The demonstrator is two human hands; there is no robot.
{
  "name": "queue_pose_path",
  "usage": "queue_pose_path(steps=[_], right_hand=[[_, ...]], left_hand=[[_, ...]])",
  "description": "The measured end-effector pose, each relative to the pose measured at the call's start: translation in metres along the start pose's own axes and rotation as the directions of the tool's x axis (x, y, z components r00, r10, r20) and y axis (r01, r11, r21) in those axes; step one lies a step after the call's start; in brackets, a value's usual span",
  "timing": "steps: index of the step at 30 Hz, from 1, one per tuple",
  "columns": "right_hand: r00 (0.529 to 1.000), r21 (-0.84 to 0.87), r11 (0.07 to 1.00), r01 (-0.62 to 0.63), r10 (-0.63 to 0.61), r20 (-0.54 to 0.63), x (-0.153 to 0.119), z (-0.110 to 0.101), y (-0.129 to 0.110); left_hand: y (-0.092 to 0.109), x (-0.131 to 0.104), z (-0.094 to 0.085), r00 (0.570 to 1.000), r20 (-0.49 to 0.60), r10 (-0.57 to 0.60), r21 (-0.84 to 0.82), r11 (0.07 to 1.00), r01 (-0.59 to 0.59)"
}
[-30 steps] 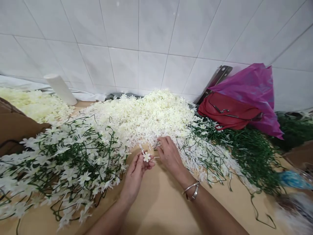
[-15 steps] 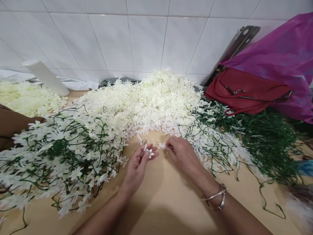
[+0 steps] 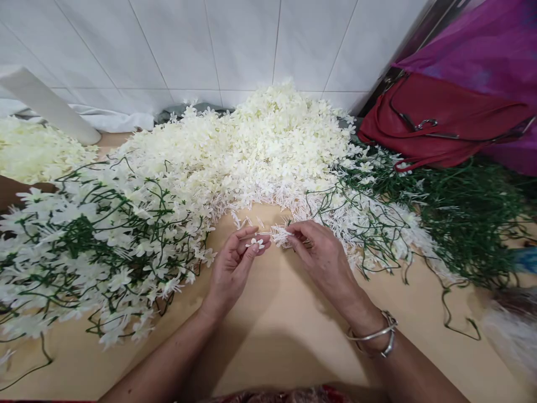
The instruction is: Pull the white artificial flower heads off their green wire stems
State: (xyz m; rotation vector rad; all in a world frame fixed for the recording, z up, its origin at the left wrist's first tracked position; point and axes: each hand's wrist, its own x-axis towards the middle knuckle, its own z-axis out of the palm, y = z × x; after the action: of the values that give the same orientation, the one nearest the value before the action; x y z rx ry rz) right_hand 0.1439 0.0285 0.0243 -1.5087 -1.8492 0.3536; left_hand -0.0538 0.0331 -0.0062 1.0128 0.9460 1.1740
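Between the thumb and fingers of my left hand [image 3: 235, 260] is a small white artificial flower [image 3: 255, 243], its petals facing up. My right hand [image 3: 316, 249] is closed at the fingertips on a thin white stamen piece that reaches toward the left hand. Just beside those fingertips lies a small bunch of white stamens [image 3: 280, 235] on the table. Beyond both hands rises a big heap of loose cream-white flower heads [image 3: 272, 140]. Flowers on green stems [image 3: 109, 240] are piled to the left of my left hand.
Green stems [image 3: 465, 218] lie in a heap at right, below a red handbag [image 3: 444, 120] and a purple plastic bag [image 3: 478, 50]. A white roll [image 3: 50, 106] leans at far left before the tiled wall [image 3: 239, 45]. Clear plastic [image 3: 512, 330] sits at the right edge.
The view has tilted downward. My right fingers have drawn a white stamen piece out toward the left hand, while the left still pinches the flower.
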Motion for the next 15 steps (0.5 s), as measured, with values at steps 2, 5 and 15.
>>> queue_pose_path(steps=[2,5,15], right_hand=[[1.0,0.006,1.0,-0.007,0.007,-0.018,0.0,0.001,0.001],[0.999,-0.004,1.0,-0.003,0.003,-0.041,0.0,0.002,0.002],[0.992,0.023,1.0,0.015,-0.012,-0.124,0.001,0.002,0.005]], left_hand=[[0.002,-0.001,0.001,1.0,-0.016,-0.014,-0.016,1.0,0.013],[0.004,-0.001,0.003,0.999,-0.034,-0.031,-0.04,0.999,0.03],[0.012,-0.002,0.004,0.999,-0.049,-0.017,0.077,0.997,0.021]])
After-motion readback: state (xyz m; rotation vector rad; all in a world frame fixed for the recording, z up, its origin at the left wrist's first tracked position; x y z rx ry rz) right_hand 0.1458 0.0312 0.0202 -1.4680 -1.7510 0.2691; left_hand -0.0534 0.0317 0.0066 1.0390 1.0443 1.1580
